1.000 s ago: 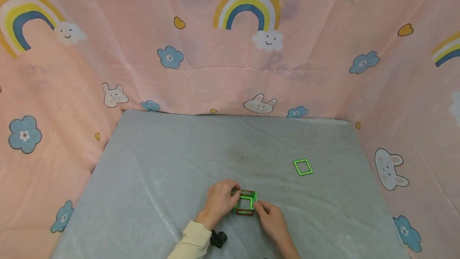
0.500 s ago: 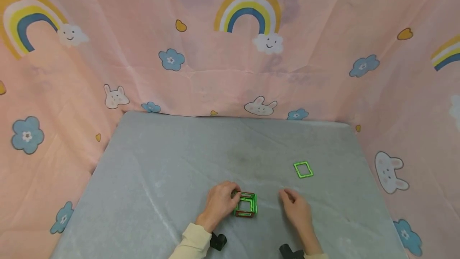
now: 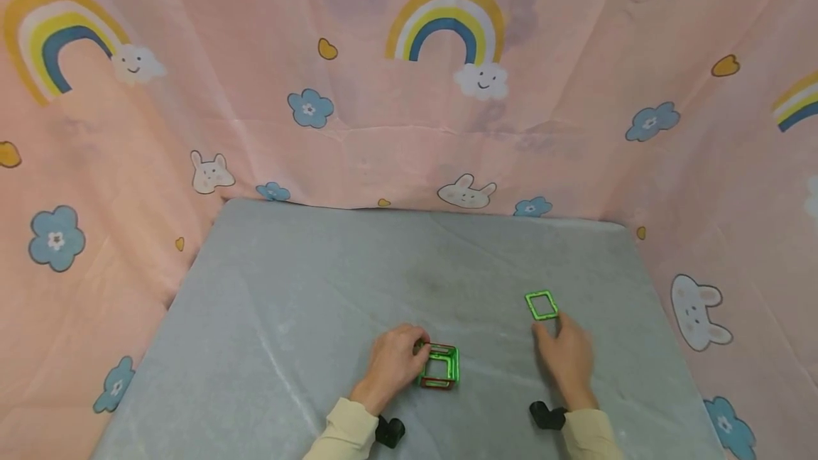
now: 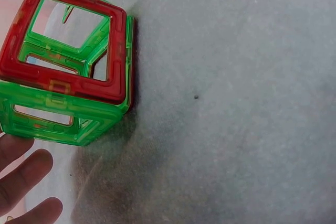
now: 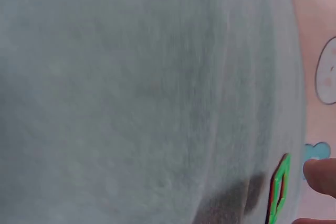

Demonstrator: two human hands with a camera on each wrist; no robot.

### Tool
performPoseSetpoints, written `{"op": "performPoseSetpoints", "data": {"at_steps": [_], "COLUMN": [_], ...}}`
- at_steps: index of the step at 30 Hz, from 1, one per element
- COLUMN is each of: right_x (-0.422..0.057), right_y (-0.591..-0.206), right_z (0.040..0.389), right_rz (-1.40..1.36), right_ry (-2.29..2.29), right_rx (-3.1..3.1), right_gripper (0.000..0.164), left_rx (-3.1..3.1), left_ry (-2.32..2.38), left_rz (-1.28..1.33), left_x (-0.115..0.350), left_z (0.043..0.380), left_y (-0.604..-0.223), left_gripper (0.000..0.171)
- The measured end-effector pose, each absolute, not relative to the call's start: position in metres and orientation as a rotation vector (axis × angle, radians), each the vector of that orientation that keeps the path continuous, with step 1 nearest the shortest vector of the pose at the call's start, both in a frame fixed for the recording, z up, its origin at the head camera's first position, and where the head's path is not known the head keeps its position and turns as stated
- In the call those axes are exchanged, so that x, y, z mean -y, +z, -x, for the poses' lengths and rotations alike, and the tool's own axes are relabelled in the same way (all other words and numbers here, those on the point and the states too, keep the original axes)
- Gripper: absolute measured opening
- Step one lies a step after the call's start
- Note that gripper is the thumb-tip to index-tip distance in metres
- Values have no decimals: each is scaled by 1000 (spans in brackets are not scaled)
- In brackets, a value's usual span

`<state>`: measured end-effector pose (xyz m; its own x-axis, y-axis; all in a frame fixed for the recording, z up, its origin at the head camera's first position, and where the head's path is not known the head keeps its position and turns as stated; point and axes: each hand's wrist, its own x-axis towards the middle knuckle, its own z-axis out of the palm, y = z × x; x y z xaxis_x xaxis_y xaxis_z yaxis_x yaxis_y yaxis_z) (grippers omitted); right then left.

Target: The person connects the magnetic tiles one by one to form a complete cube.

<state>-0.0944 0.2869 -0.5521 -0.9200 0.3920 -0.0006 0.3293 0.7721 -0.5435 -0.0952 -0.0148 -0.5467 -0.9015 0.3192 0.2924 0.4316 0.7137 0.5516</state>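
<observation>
A small open-framed cube of red and green magnetic tiles [image 3: 454, 368] stands on the grey cloth. My left hand [image 3: 391, 360] holds its left side, the thumb overlapping the near-left edge. In the left wrist view a red square tile [image 4: 116, 51] faces the camera, and one fingertip [image 4: 14, 148] meets the green side while two other fingers stay off it. Farther right, a loose green square tile [image 3: 547, 317] lies flat. My right hand [image 3: 569, 357] is right at its near corner, thumb and forefinger apart. In the right wrist view, that tile [image 5: 284, 167] appears edge-on beside a fingertip [image 5: 321, 176].
Grey cloth [image 3: 319, 268] covers the table. A pink printed curtain [image 3: 383, 140] rises behind its far edge and along both sides. Black wrist-worn pieces show beside the left wrist [image 3: 390, 431] and right wrist [image 3: 547, 416].
My right hand has left the cube and moved right and forward to the loose green tile. My left hand has stayed on the cube. The head view has shifted slightly.
</observation>
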Motion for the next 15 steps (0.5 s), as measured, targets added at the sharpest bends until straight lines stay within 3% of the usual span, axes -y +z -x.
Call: {"op": "performPoseSetpoints", "data": {"at_steps": [10, 15], "right_x": [-295, -292], "right_y": [-557, -559], "right_z": [112, 117], "right_rz": [581, 590], "right_ry": [696, 671], "right_rx": [2962, 2979], "right_gripper": [59, 53], "left_rx": [2779, 2758], "left_ry": [-952, -949], "left_rz": [586, 587], "left_x": [15, 17], "left_z": [95, 95], "left_y": [-544, -545], "left_gripper": [5, 5]}}
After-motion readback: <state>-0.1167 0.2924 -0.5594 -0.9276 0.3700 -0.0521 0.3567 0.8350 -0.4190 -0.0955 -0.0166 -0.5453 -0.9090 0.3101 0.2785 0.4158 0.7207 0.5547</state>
